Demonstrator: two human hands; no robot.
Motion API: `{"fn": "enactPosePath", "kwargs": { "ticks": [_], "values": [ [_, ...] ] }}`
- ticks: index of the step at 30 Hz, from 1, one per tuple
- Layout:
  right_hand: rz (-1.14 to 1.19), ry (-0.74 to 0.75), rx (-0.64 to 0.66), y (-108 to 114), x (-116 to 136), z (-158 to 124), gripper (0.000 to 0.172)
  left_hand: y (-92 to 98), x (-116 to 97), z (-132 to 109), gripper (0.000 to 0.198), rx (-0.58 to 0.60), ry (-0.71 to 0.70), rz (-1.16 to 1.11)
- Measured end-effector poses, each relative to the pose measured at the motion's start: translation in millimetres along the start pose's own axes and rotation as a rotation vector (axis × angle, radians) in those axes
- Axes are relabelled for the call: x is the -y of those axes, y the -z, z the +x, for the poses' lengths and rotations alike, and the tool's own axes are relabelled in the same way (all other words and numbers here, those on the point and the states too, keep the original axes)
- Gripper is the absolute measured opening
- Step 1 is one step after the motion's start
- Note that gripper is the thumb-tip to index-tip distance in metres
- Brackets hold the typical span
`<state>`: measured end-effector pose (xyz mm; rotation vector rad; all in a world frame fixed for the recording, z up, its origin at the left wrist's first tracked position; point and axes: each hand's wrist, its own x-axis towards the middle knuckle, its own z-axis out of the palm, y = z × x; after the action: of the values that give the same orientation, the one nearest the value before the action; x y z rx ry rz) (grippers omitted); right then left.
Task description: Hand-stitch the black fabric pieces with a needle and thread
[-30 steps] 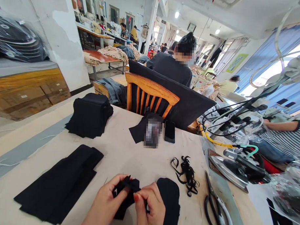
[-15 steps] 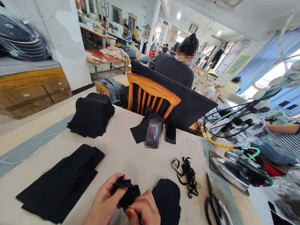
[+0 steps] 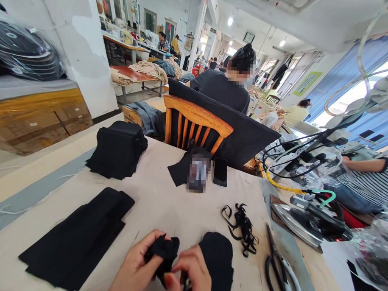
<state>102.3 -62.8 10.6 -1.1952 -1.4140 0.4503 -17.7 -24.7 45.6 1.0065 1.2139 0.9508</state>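
Observation:
My left hand (image 3: 138, 262) is closed on a bunched piece of black fabric (image 3: 165, 251), thumb pressed on its front. Right beside it, my right hand (image 3: 191, 270) has curled fingers, with its thumb and fingertips at the fabric's lower right edge. A small dark thing shows partly beneath those fingers; what it is I cannot make out. Close by on the right lies a stack of rounded black fabric pieces (image 3: 218, 259), partly behind my right hand. Long black fabric panels (image 3: 79, 237) lie flat to the left on the pale-covered table (image 3: 160, 191).
Black-handled scissors (image 3: 277, 265) and a tangle of black strips (image 3: 243, 230) lie at right. An iron (image 3: 301, 223) rests on its pad beyond. At the back are a thick black fabric stack (image 3: 117, 149), a phone (image 3: 220, 172) and a wooden chair (image 3: 198, 114). A person sits ahead.
The bunched fabric has turned and been pressed together in my left hand. My right hand has shifted slightly right and down, opening a small gap between the hands.

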Motion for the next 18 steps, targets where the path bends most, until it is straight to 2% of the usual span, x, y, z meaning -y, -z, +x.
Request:
{"fn": "enactPosePath", "kwargs": {
  "ticks": [1, 3, 4, 7, 9, 13, 16, 18],
  "values": [
    [-0.015, -0.042, -0.025, 1.9, 0.2, 2.6, 0.028, 0.2, -1.0, -0.9, 0.004, 0.003, -0.037, 0.027],
    [-0.016, -0.092, -0.017, 5.7, 0.4, 9.3, 0.041, 1.2, -2.1, -2.5, 0.011, 0.015, -0.1, 0.069],
    [-0.007, -0.085, 0.017, 7.5, 0.3, 12.9, 0.039, 2.2, -2.2, -2.9, 0.014, 0.024, -0.124, 0.084],
    [0.003, -0.002, 0.119, 11.1, 0.6, 21.2, 0.013, 6.3, -0.1, -2.8, 0.016, 0.06, -0.206, 0.152],
    [-0.022, 0.037, 0.114, 10.9, 2.7, 22.6, 0.013, 8.5, 2.8, -2.5, 0.015, 0.043, -0.265, 0.203],
    [0.002, 0.057, 0.11, 6.4, 13.8, 17.2, 0.013, 8.0, 6.6, -4.4, 0.011, -0.114, -0.311, 0.201],
    [0.049, 0.013, 0.096, 6.3, 20.5, 14.8, 0.006, 6.8, 4.4, -5.9, 0.011, -0.121, -0.362, 0.17],
    [0.063, -0.016, 0.101, 9.9, 16.4, 20.3, 0.004, 7.1, 1.1, -5.9, 0.011, -0.115, -0.344, 0.154]
  ]
}}
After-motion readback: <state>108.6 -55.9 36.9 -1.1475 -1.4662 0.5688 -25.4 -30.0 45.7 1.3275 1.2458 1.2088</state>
